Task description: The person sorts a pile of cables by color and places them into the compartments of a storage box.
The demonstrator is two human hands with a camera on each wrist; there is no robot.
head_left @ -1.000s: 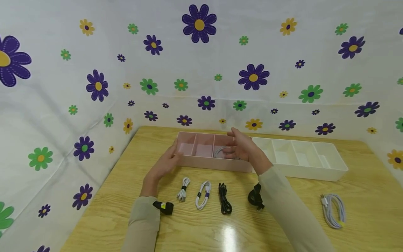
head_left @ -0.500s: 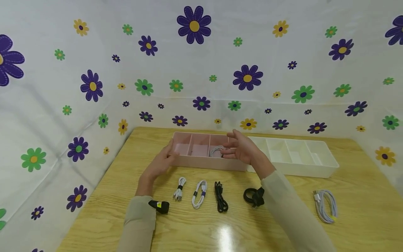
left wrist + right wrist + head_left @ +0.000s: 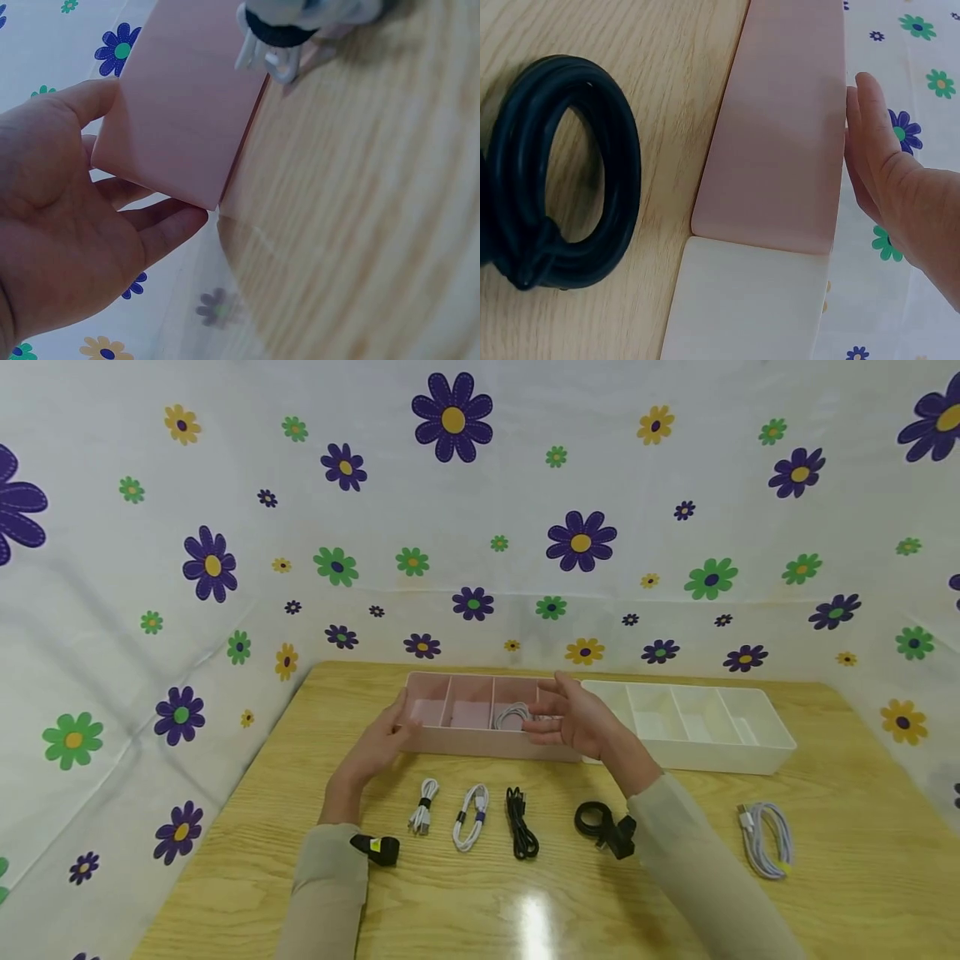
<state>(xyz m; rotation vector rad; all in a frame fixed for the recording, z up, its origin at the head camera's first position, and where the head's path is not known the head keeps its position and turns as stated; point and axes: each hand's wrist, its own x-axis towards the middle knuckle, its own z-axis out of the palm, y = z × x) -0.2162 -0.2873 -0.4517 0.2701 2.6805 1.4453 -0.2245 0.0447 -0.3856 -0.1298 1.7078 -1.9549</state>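
Note:
My left hand (image 3: 377, 745) grips the left end of a pink divided box (image 3: 480, 743), thumb at the rim and fingers along the end wall. In the left wrist view that hand's palm faces the box. My right hand (image 3: 581, 718) hovers over the right part of the pink box with loosely spread fingers and holds nothing visible. A light grey coiled cable (image 3: 512, 710) lies in the third compartment, partly behind those fingers. The fourth compartment is mostly hidden by the hand. In the right wrist view, the hand (image 3: 892, 165) is beyond the pink box's upper edge.
A white divided box (image 3: 712, 757) adjoins the pink one. In front lie a white cable (image 3: 426, 802), another white cable (image 3: 459, 828), a black cable (image 3: 519, 827) and a black coiled cable (image 3: 581, 827). A pale cable (image 3: 756, 852) lies at the right.
The whole head view has shifted a little. My right hand has drawn slightly back from the grey cable, with its fingers looser. The left hand stays on the pink box.

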